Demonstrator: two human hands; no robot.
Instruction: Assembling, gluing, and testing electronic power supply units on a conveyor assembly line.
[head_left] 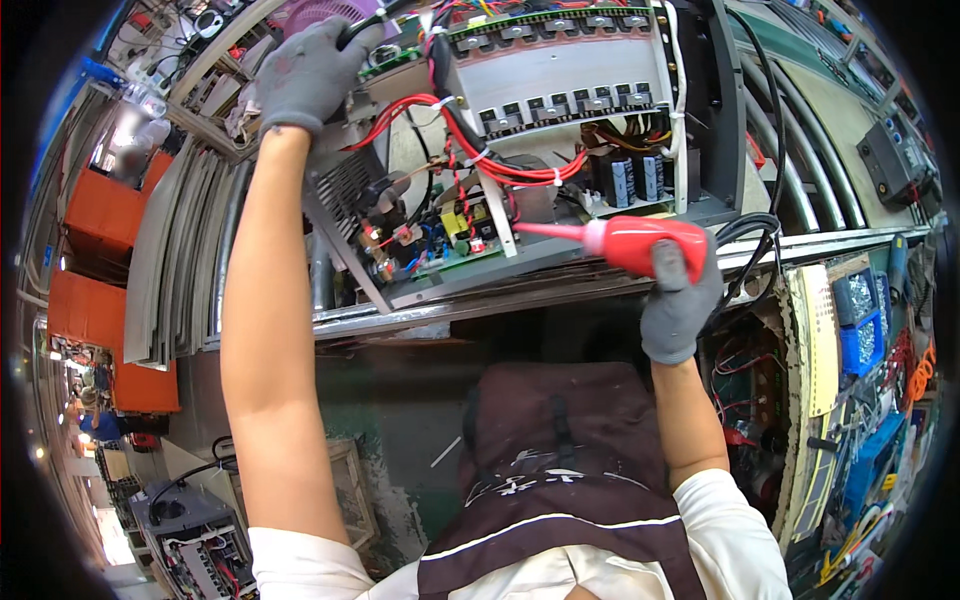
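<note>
My right hand (682, 310), in a grey glove, is closed round a red squeeze bottle (660, 246). Its long thin nozzle points left, with the tip by a pale upright strip of the opened electrical unit (560, 85). Far left, my gloved left hand (315, 75) is curled at the unit's corner, around a black cable-like piece (358, 32); its fingertips are partly hidden. Between my hands run bundled red wires (520, 176) with white ties. Below them sits a green circuit board (470, 258) with small parts, and two dark blue capacitors (637, 180) stand nearer the bottle.
The unit rests on a metal roller conveyor (815, 150). Black cables (750, 232) loop beside my right hand. To the right are a blue parts bin (860, 335) and tools. Grey metal panels (170, 250) and orange crates (100, 215) stand left. Another opened unit (195, 535) sits lower left.
</note>
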